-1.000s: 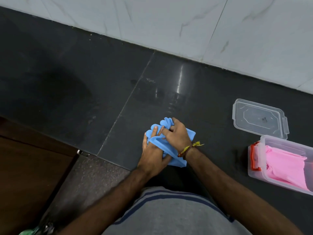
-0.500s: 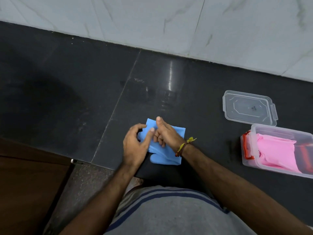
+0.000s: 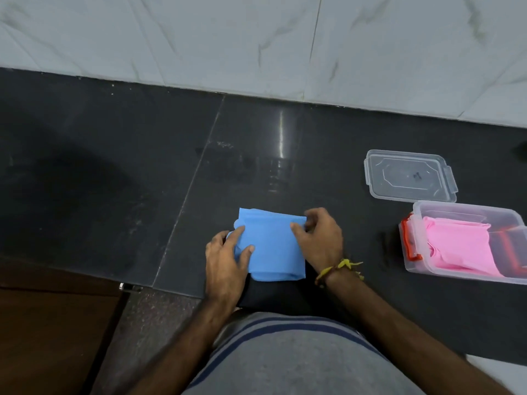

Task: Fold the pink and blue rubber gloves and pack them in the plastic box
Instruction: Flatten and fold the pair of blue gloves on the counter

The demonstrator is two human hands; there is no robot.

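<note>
The plastic box (image 3: 467,277) runs off the right edge, and the pink gloves (image 3: 459,249) inside blur behind its wall.

A dark polished stone floor (image 3: 99,172) runs under pale marble-veined tiles (image 3: 228,38) at the far side. At the lower left stands a brown wooden panel (image 3: 51,332), perhaps a door, beside a speckled grey strip (image 3: 154,317).

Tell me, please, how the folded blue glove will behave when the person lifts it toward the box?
The blue glove is thin and lies in soft layers, so it is probably floppy and light. Its folds may spring open once the left hand stops pressing. The right hand pinches only one edge, so the rest would likely sag.
</note>
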